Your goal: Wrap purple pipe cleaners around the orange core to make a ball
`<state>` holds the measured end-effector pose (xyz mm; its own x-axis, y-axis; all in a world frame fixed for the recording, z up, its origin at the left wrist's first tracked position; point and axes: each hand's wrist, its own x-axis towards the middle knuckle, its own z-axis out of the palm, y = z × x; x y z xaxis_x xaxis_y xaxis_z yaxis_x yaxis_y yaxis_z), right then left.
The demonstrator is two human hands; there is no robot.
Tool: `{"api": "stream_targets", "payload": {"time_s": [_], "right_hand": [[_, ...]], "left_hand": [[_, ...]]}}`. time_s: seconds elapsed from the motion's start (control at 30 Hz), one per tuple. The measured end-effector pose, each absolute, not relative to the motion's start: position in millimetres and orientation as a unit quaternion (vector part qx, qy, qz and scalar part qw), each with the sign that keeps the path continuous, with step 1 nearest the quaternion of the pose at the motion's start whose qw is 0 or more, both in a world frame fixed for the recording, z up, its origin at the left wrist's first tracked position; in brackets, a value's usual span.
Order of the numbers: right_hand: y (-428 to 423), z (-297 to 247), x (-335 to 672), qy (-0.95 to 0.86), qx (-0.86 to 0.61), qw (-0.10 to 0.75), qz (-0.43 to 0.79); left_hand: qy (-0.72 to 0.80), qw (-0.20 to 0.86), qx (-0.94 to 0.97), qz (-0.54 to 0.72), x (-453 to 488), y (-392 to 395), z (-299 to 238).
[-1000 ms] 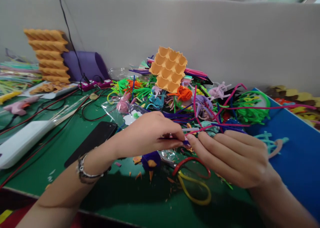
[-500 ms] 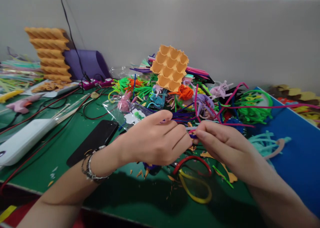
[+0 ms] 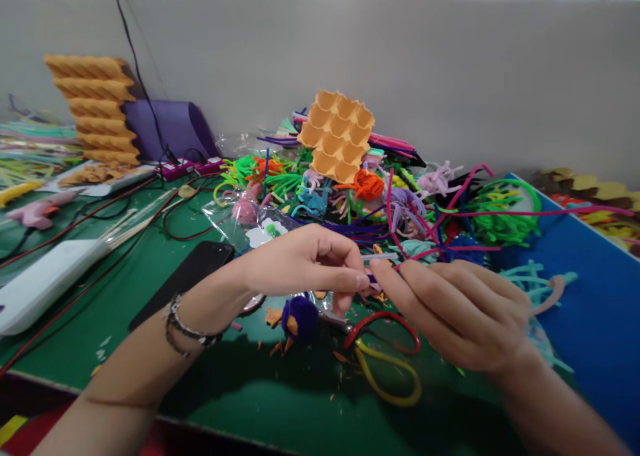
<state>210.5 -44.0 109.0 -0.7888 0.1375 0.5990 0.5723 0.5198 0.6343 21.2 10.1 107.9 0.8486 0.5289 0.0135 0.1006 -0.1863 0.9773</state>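
Observation:
My left hand [image 3: 305, 263] and my right hand [image 3: 460, 309] meet fingertip to fingertip above the green table [image 3: 210, 383]. Both pinch the same small purple pipe-cleaner piece [image 3: 373, 279] between thumb and fingers. Under my left hand lies a purple pompom figure [image 3: 299, 317] with orange bits. Scissors [image 3: 385, 356] with one red and one yellow handle loop lie below my hands. Behind them rises a heap of coloured pipe cleaners [image 3: 400, 203], and a pink strand [image 3: 525, 214] runs off to the right.
An orange foam sheet with cups [image 3: 337, 136] tops the heap. A black phone [image 3: 187, 283] lies left of my left arm, with a white device [image 3: 45, 283], red cables and a stack of orange foam [image 3: 93, 109] further left. A blue board [image 3: 595, 309] lies at right.
My hands closed together half a second ago, then eased apart again, still pinching the purple piece. The purple pompom figure now shows more fully beneath my left hand.

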Motion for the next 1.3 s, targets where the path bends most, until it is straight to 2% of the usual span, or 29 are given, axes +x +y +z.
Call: {"api": "stream_targets", "payload": {"time_s": [0.07,0.13,0.27,0.33,0.4,0.5,0.57,0.63,0.7,0.8,0.87,0.93,1.1,1.3], "right_hand": [[-45.0,108.3,211.2,-0.831,-0.218,0.250,-0.446],[-45.3,104.9,212.5,-0.835,-0.238,0.263,-0.420],[-45.7,99.6,213.9,-0.863,-0.296,0.281,-0.298],[-46.3,101.7,212.8,-0.877,-0.328,0.290,-0.198],[-46.8,106.2,211.3,-0.880,-0.371,0.292,-0.059],[-46.5,111.8,210.4,-0.860,-0.416,0.256,0.146],[-45.2,111.7,211.2,-0.856,-0.415,0.249,0.181],[-43.6,108.8,213.0,-0.871,-0.403,0.269,0.082],[-42.3,105.5,215.3,-0.884,-0.359,0.281,-0.103],[-42.3,105.2,218.8,-0.869,-0.259,0.263,-0.330],[-43.4,108.2,220.6,-0.854,-0.221,0.248,-0.400],[-44.8,111.4,221.9,-0.842,-0.209,0.235,-0.439],[-47.6,114.1,224.2,-0.842,-0.203,0.218,-0.451],[-48.8,115.1,224.2,-0.852,-0.214,0.213,-0.427]], "left_hand": [[0.213,0.563,0.775,0.190,21.0,10.0,107.5],[0.209,0.443,0.840,0.232,19.7,9.6,106.9],[0.160,0.009,0.928,0.336,17.0,6.1,103.9],[0.133,-0.165,0.913,0.347,16.8,3.1,101.9],[0.111,-0.261,0.897,0.340,17.3,-0.2,100.4],[0.090,-0.315,0.883,0.335,18.8,-2.1,98.8],[0.095,-0.298,0.885,0.344,19.4,0.2,98.4],[0.122,-0.213,0.900,0.361,19.4,4.5,99.1],[0.156,-0.054,0.915,0.367,18.8,8.7,101.5],[0.198,0.262,0.890,0.318,17.6,11.0,106.6],[0.213,0.439,0.829,0.272,16.7,10.8,109.4],[0.219,0.552,0.770,0.233,15.6,10.6,110.9],[0.212,0.657,0.698,0.189,11.2,13.7,111.9],[0.200,0.633,0.724,0.190,10.7,17.7,111.8]]}}
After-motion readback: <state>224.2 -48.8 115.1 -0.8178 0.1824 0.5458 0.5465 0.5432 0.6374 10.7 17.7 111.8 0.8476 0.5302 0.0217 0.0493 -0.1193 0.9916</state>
